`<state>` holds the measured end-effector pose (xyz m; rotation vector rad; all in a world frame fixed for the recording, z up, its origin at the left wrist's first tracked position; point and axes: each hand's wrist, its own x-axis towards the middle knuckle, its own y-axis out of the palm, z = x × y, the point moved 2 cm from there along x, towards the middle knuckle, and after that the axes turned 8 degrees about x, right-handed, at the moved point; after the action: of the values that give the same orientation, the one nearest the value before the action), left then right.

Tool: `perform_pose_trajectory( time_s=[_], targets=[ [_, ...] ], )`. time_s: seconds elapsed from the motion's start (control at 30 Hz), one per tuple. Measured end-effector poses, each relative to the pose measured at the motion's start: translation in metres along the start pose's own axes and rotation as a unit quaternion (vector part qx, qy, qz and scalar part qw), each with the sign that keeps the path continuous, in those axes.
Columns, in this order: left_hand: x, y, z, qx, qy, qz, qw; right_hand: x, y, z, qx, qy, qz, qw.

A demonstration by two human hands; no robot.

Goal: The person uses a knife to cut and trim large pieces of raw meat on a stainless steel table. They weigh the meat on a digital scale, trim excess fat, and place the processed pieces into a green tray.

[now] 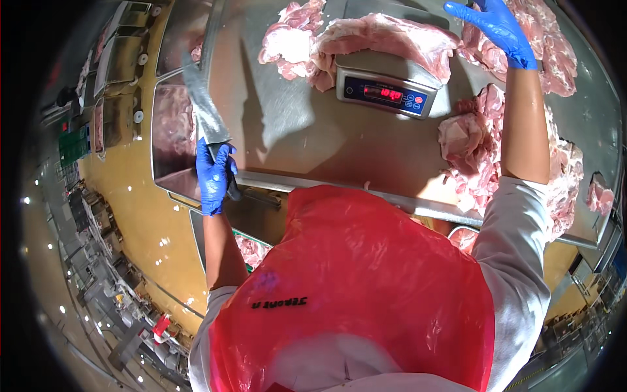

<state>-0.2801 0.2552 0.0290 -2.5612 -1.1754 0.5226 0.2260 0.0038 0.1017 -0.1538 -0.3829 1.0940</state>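
In a blue glove, my left hand (212, 176) is closed around the dark handle of a large butcher knife (206, 108). Its broad blade points away from me, over the left edge of the steel table. My right hand (498, 31), also gloved in blue, reaches to the far right with its thumb stretched out, over or touching a pile of raw meat (555, 49); its fingertips are partly cut off by the picture's edge. Between my hands, a long slab of raw meat (398, 36) lies across a digital scale (385, 95) with a lit red display.
Another raw piece (294, 39) lies left of the scale on the steel table (313, 147). More meat (477, 140) is heaped under my right arm. A steel bin (173, 124) with meat adjoins the table's left edge. Below it sits a container of meat (251, 249).
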Motion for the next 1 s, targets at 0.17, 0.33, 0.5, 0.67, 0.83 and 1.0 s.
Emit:
perform_pose_trajectory(
  time_s=[0.17, 0.33, 0.5, 0.67, 0.83, 1.0],
  targets=[
    [-0.008, 0.046, -0.047, 0.099, -0.015, 0.046, 0.994, 0.004, 0.02, 0.015, -0.025, 0.026, 0.006, 0.999],
    [-0.002, 0.093, -0.079, 0.192, -0.007, 0.117, 0.974, 0.03, 0.061, -0.01, -0.255, -0.145, 0.065, 0.954],
    [-0.011, 0.096, -0.063, 0.235, 0.022, 0.144, 0.961, 0.04, 0.108, 0.0, -0.222, -0.11, 0.086, 0.965],
    [-0.01, 0.11, -0.075, 0.273, 0.049, 0.153, 0.948, 0.05, 0.152, -0.038, -0.472, -0.069, 0.126, 0.87],
    [-0.014, 0.122, -0.08, 0.262, 0.057, 0.158, 0.95, 0.053, 0.158, -0.057, -0.461, 0.01, 0.187, 0.867],
    [-0.025, 0.135, -0.068, 0.231, 0.072, 0.17, 0.955, 0.031, 0.135, -0.062, -0.482, -0.019, 0.142, 0.865]
  ],
)
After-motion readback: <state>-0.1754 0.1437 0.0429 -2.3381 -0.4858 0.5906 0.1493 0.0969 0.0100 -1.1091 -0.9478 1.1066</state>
